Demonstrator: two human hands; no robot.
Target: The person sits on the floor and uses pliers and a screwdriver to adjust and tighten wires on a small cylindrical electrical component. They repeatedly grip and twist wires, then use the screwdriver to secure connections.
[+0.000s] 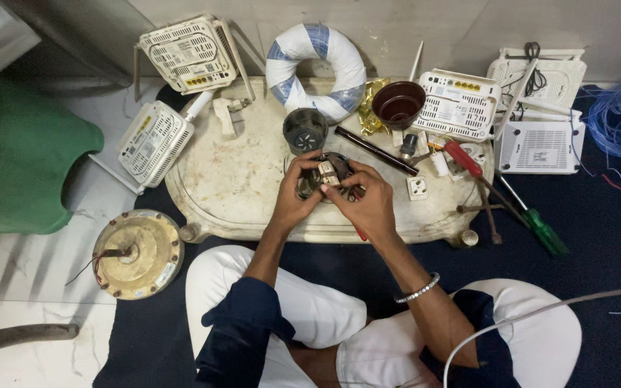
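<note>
Both hands grasp a small round motor (328, 176) near the front edge of the pale oval tray (231, 179): the left hand (292, 197) cups its side, the right hand (368, 205) pinches its top (a red-handled screwdriver (461, 156) lies toward the tray's right edge).

Head view: worn on the person's head; looks steeply down
Nearness: close above both hands and lap
Frame: low table (238, 179) centred; floor around

Small motor part (327, 174) mostly hidden under both hands; grey cable (540, 312) cut by right edge.
</note>
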